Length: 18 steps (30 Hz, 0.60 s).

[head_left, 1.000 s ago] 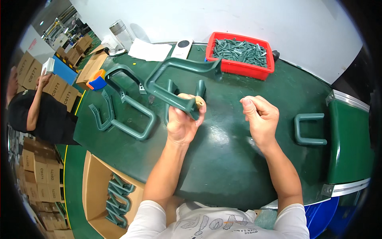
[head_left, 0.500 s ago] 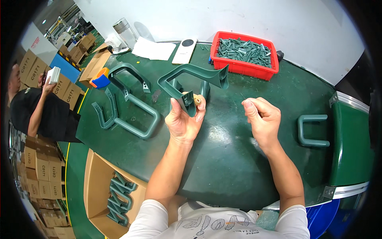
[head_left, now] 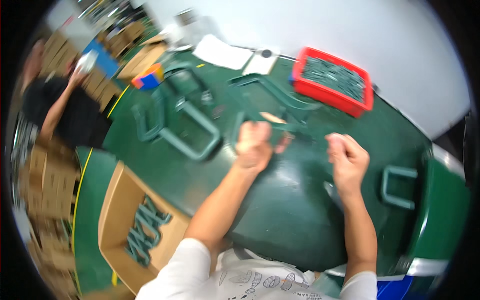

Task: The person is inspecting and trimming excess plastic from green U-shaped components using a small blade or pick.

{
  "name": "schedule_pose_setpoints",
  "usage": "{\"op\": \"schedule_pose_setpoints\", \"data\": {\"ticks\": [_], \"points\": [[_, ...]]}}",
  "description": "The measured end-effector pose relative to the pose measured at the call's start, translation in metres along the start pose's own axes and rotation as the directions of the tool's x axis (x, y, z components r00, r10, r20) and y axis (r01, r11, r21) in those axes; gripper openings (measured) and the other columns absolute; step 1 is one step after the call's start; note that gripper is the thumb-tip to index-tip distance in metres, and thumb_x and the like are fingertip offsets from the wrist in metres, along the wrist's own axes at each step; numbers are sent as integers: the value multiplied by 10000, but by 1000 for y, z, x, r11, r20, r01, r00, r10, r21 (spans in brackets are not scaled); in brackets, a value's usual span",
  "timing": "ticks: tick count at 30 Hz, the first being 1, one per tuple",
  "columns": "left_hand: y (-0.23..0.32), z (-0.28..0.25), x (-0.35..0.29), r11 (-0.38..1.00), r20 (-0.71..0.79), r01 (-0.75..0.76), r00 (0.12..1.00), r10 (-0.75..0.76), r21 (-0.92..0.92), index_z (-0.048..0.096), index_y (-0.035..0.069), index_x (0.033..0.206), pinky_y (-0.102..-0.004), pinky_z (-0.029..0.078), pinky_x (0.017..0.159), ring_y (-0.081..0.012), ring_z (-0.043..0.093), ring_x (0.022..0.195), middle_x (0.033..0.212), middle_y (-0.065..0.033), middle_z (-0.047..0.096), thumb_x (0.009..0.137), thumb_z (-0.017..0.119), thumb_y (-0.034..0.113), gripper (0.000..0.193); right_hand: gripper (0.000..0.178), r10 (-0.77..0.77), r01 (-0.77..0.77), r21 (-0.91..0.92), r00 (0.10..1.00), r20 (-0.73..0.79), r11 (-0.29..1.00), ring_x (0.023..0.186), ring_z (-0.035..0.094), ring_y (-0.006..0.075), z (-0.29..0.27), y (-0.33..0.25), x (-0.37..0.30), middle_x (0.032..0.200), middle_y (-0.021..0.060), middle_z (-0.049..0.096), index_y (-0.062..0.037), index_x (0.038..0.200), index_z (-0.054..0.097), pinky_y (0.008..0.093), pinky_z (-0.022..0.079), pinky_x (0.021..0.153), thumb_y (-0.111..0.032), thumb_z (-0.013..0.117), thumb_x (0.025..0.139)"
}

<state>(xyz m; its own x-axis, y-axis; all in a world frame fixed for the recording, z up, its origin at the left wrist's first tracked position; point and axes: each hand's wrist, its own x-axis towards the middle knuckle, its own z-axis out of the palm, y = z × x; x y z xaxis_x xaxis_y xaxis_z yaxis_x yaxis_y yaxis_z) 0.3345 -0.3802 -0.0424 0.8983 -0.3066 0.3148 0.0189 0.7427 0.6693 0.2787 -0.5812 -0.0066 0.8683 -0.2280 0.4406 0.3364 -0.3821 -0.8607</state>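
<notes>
My left hand (head_left: 254,145) is closed around a bent green plastic handle (head_left: 272,87), whose long arm reaches away to the right. A tan, wood-coloured piece (head_left: 273,118) shows beside these fingers; motion blur hides what it is. To the right, my right hand (head_left: 348,157) is a closed fist above the table, apart from the handle. Whatever lies between its thumb and fingers, if anything, cannot be made out. Loose green handles (head_left: 200,142) lie on the table left of my left hand. Another U-shaped green handle (head_left: 398,202) rests at the right.
A red bin (head_left: 334,106) of small green pieces stands at the back. White paper (head_left: 220,52) and an orange-and-blue tape dispenser (head_left: 149,78) lie at the back left. An open carton (head_left: 112,220) holding green handles is at lower left. Another person (head_left: 65,110) stands beyond the table.
My left hand has turned over, knuckles now upward, and the handle has turned with it. My right hand stays closed. The whole view has shifted and blurred.
</notes>
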Motion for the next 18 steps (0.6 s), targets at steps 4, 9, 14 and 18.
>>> {"op": "schedule_pose_setpoints", "data": {"ticks": [4,9,14,18], "points": [[-3,21,-4,871,-58,-12,997,47,491,607,38,862,-244,412,593,-75,490,642,736,21,560,808,699,232,221,199,56,-57,26,998,31,998,557,421,47,-7,3,-4,644,-22,483,9,858,661,205,313,487,-166,582,911],[58,50,-50,705,-31,-152,970,241,693,577,18,712,-273,364,475,-98,467,530,594,-24,519,739,753,262,301,237,145,-150,121,988,50,981,545,386,20,-10,8,-6,656,-29,481,5,915,641,173,265,468,-210,544,944],[138,20,-160,305,-180,7,820,544,952,585,-29,670,-284,406,469,-116,532,524,580,-89,575,685,769,310,386,250,113,-123,98,989,97,988,557,384,18,-1,4,-10,664,-29,483,6,925,637,170,262,477,-224,542,946],[179,-4,-247,401,-614,469,528,587,787,633,-44,695,-284,449,511,-101,556,562,611,-99,610,728,727,244,305,255,103,-117,110,987,122,987,561,390,24,-1,6,-11,663,-22,482,12,924,635,172,272,484,-224,543,945]]}}
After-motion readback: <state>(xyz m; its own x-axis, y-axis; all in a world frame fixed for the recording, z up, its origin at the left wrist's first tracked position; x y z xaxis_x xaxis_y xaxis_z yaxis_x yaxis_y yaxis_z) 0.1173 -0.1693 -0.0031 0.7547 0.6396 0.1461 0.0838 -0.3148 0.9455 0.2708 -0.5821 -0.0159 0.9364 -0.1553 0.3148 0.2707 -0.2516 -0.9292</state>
